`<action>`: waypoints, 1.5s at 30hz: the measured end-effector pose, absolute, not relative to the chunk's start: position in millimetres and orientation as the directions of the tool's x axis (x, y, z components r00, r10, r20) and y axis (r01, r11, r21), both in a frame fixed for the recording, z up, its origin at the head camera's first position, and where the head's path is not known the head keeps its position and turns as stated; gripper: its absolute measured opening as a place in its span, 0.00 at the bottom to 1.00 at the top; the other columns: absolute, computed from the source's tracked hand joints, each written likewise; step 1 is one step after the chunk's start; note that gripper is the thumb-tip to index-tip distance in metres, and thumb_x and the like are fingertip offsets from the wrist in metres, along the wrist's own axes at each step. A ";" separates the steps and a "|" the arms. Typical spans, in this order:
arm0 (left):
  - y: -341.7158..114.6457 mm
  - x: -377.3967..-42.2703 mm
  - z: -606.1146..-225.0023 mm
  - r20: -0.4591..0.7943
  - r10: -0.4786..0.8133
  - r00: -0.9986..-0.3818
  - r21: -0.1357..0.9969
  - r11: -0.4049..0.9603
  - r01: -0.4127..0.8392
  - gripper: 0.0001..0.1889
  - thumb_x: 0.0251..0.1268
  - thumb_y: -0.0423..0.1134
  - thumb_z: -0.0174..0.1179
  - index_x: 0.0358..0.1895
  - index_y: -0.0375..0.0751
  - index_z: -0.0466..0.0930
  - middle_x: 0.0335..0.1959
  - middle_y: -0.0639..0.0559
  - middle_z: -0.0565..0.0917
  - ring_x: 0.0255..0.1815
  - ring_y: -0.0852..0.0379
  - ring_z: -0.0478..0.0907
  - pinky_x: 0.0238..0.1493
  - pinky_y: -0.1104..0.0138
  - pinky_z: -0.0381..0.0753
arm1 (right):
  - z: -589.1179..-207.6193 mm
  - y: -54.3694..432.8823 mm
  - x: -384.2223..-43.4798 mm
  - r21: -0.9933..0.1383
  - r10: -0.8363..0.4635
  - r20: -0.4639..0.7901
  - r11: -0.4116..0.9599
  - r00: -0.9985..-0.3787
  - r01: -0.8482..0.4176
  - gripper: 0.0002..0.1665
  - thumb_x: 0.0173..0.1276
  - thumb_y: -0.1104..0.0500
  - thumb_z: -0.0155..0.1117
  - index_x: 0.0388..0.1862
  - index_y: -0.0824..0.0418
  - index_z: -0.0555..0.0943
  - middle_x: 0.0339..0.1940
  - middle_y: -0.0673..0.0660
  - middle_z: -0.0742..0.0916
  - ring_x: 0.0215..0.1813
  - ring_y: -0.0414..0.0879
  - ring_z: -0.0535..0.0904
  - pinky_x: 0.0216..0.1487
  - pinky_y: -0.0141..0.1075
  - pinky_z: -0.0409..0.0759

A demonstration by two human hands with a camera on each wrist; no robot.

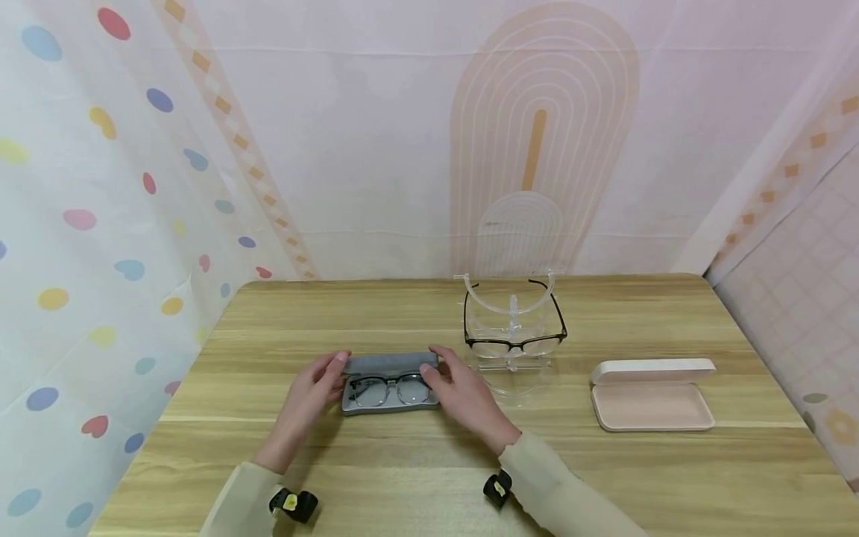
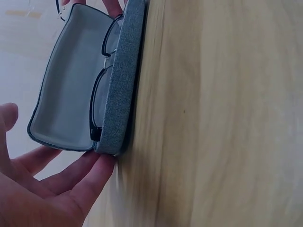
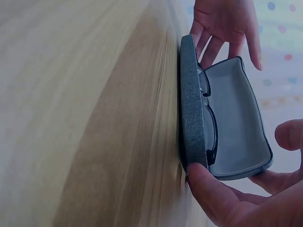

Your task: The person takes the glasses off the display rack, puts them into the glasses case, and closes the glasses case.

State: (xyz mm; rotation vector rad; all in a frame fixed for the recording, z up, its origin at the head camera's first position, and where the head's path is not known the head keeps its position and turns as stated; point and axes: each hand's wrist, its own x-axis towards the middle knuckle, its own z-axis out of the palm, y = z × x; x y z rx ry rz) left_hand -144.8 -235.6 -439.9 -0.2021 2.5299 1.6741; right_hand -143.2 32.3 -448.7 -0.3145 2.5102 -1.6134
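A grey eyeglass case [image 1: 391, 409] stands with its lid [image 2: 71, 80] raised on the wooden table. Inside lie black-browed glasses [image 1: 391, 389], lenses toward the front. At the case's left end is my left hand [image 1: 314, 389], its fingertips touching the end near the hinge, thumb apart from the lid. My right hand [image 1: 470, 395] is at the opposite end; one finger touches the base's corner and another reaches behind the lid, as the right wrist view shows. Its thumb [image 3: 289, 135] stands off the lid. Fingers of both hands are relaxed rather than curled.
Right of the hands, a clear display stand [image 1: 513, 317] bears a second pair of black-framed glasses [image 1: 515, 346]. Farther right sits a pale pink eyeglass case [image 1: 653, 409] with its lid up. Printed curtains hang behind the table [image 1: 335, 321] and along its sides.
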 end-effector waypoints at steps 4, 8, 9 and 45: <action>-234.6 -146.7 -440.5 -0.161 -0.046 -0.986 0.890 0.426 -0.165 0.35 0.82 0.59 0.47 0.73 0.30 0.70 0.67 0.27 0.75 0.62 0.37 0.79 0.59 0.55 0.84 | -449.9 32.1 -144.8 -0.907 -0.238 0.002 0.409 -0.971 -0.102 0.33 0.81 0.40 0.52 0.76 0.57 0.72 0.59 0.61 0.86 0.61 0.55 0.81 0.62 0.55 0.78; -234.3 -147.9 -442.5 -0.157 -0.043 -0.987 0.885 0.437 -0.160 0.34 0.83 0.57 0.48 0.72 0.28 0.71 0.65 0.27 0.77 0.62 0.37 0.79 0.59 0.55 0.84 | -450.9 31.6 -145.8 -0.907 -0.227 -0.001 0.410 -0.974 -0.094 0.33 0.81 0.38 0.51 0.74 0.56 0.74 0.59 0.60 0.87 0.62 0.55 0.82 0.63 0.55 0.78; -234.7 -148.3 -443.2 -0.154 -0.041 -0.987 0.885 0.439 -0.156 0.33 0.83 0.56 0.49 0.71 0.28 0.71 0.65 0.27 0.77 0.62 0.38 0.79 0.58 0.55 0.84 | -451.8 31.6 -146.1 -0.907 -0.227 0.003 0.411 -0.974 -0.098 0.32 0.81 0.38 0.51 0.73 0.56 0.75 0.58 0.60 0.87 0.61 0.55 0.82 0.62 0.55 0.78; -276.4 -153.0 -454.5 -0.173 0.241 -0.955 0.963 0.243 -0.113 0.28 0.67 0.32 0.69 0.67 0.24 0.74 0.63 0.35 0.80 0.53 0.60 0.81 0.53 0.70 0.83 | -456.0 50.3 -158.0 -0.969 -0.483 0.008 0.213 -0.875 -0.126 0.22 0.72 0.61 0.69 0.63 0.63 0.81 0.54 0.61 0.85 0.51 0.49 0.81 0.47 0.34 0.82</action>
